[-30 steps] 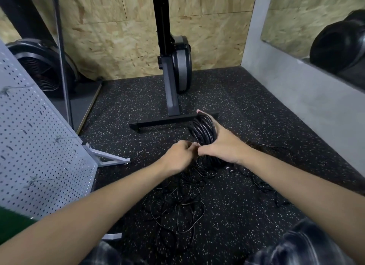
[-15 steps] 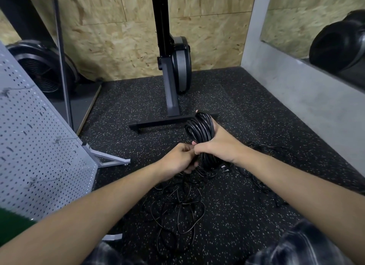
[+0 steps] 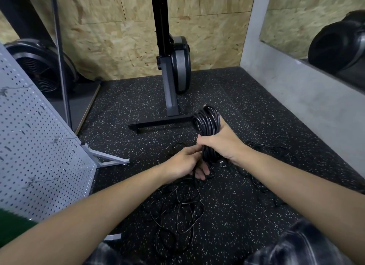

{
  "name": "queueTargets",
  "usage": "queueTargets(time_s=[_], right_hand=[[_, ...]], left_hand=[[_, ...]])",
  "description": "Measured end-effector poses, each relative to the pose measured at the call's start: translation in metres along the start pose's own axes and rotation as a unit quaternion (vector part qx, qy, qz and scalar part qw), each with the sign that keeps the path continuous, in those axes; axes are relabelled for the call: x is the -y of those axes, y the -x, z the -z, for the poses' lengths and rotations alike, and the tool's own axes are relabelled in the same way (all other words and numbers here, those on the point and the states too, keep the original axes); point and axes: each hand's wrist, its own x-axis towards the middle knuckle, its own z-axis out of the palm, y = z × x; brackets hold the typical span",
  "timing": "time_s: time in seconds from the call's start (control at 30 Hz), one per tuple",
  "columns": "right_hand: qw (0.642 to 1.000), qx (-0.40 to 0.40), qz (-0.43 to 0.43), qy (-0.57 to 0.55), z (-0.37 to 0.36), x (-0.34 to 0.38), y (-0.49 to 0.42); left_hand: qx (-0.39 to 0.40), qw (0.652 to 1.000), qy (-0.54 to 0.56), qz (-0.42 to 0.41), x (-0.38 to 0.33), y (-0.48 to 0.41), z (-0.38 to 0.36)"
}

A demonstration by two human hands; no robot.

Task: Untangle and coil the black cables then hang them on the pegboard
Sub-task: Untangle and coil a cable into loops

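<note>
My right hand [image 3: 221, 143] grips a thick coil of black cable [image 3: 207, 122], held upright above the floor. Just below it, my left hand [image 3: 185, 162] holds the loose strand of cable [image 3: 195, 175] that hangs from the coil. A tangle of thin black cables [image 3: 177, 211] lies on the speckled floor under my hands, with more strands [image 3: 264, 148] trailing off to the right. The white pegboard [image 3: 33, 146] stands tilted at the left, with several metal hooks [image 3: 63, 139] sticking out of it.
A black machine on a T-shaped base [image 3: 158, 123] stands just behind the coil. A fan [image 3: 39, 67] and a thin pole [image 3: 61, 57] are at the back left. A grey wall [image 3: 306, 98] closes the right side. The pegboard's foot [image 3: 106, 159] juts onto the floor.
The coil has risen and turned more upright in my right hand. My left hand has dropped below it and slid down along the loose strand.
</note>
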Motion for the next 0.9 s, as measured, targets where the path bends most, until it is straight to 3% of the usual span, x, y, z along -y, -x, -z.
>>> queueTargets(time_s=[0.17, 0.33, 0.43, 0.63, 0.77, 0.9], right_hand=[[1.0, -0.025, 0.004, 0.017, 0.0, -0.003, 0.0], [0.999, -0.031, 0.01, -0.015, 0.002, 0.003, -0.001], [0.999, -0.033, 0.014, -0.02, -0.001, 0.004, -0.001], [0.999, -0.039, 0.009, -0.011, -0.001, -0.004, -0.002], [0.999, -0.038, 0.013, 0.018, 0.003, -0.005, -0.004], [0.993, -0.05, 0.064, 0.086, 0.012, 0.009, 0.003]], left_hand=[[0.027, 0.999, 0.02, -0.008, 0.003, 0.003, -0.007], [-0.028, 0.995, 0.089, -0.037, -0.002, 0.003, 0.0], [-0.014, 0.993, 0.106, -0.042, -0.005, 0.006, -0.006], [-0.005, 0.996, -0.014, -0.088, 0.006, -0.001, -0.005], [0.04, 0.997, -0.051, -0.048, 0.018, -0.008, -0.001], [0.101, 0.979, -0.176, 0.012, 0.029, -0.005, 0.008]])
